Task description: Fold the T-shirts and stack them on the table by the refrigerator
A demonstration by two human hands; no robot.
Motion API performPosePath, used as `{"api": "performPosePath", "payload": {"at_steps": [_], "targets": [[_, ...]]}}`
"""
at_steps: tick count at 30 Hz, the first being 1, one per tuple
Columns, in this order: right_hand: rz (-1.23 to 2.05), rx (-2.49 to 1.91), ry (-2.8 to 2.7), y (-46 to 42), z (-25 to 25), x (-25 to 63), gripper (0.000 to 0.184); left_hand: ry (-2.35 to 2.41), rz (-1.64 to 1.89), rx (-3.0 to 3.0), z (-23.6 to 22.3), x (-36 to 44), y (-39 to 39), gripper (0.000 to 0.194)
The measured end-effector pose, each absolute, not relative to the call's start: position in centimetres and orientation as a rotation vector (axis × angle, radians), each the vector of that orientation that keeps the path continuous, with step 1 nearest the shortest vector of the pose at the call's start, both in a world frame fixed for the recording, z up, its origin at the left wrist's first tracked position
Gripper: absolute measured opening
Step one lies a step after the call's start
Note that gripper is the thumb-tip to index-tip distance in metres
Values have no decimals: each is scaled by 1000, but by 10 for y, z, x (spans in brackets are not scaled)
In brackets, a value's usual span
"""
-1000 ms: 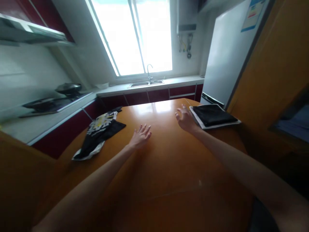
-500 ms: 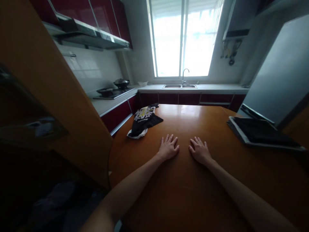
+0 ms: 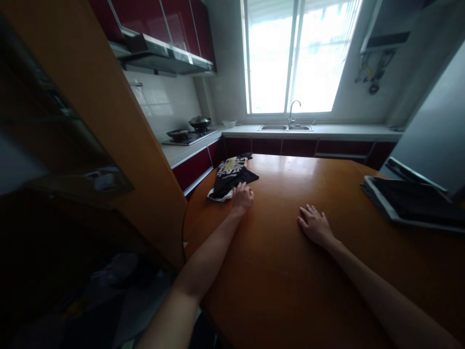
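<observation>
A black T-shirt (image 3: 232,175) with white and yellow print lies crumpled at the far left of the wooden table (image 3: 279,242), a white part showing along its near edge. My left hand (image 3: 242,198) is over the shirt's near right edge, fingers loosely bent and holding nothing that I can see; whether the fingertips touch the cloth is unclear. Flat on the tabletop, my right hand (image 3: 315,225) rests with its fingers spread and nothing under it that shows.
Folded black and grey-white cloth (image 3: 414,198) is stacked at the table's right side, near the fridge (image 3: 432,131). A wooden door frame (image 3: 145,150) rises at left. Behind the table run a counter with a sink (image 3: 274,128) and a stove with pans (image 3: 199,122).
My left hand has left the tabletop and moved forward and left to the shirt's edge. My right hand stays flat on the table. The view has turned slightly left.
</observation>
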State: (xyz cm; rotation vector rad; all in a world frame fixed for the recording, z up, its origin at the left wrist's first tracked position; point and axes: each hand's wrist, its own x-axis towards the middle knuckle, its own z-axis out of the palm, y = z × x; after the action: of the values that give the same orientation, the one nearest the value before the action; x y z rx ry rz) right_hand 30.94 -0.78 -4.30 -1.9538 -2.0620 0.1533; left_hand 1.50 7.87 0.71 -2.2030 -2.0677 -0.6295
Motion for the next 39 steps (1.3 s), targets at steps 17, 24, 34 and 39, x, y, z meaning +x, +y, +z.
{"api": "performPosePath", "payload": {"at_steps": [17,24,34,39], "targets": [[127,-1980,-2100,-5,-48,310,56,-2559,-702,-1647,-4,-82,106,39],[135,-1985,-2094,-4,-46,307,56,-2457,-959,-1612,13,-73,110,41],[284,-1779,-1875,4,-58,308,57,-1497,-1378,-2208,144,52,184,55],[316,-1486,-1239,14,-52,331,63,-655,-979,-2977,102,153,119,36]]}}
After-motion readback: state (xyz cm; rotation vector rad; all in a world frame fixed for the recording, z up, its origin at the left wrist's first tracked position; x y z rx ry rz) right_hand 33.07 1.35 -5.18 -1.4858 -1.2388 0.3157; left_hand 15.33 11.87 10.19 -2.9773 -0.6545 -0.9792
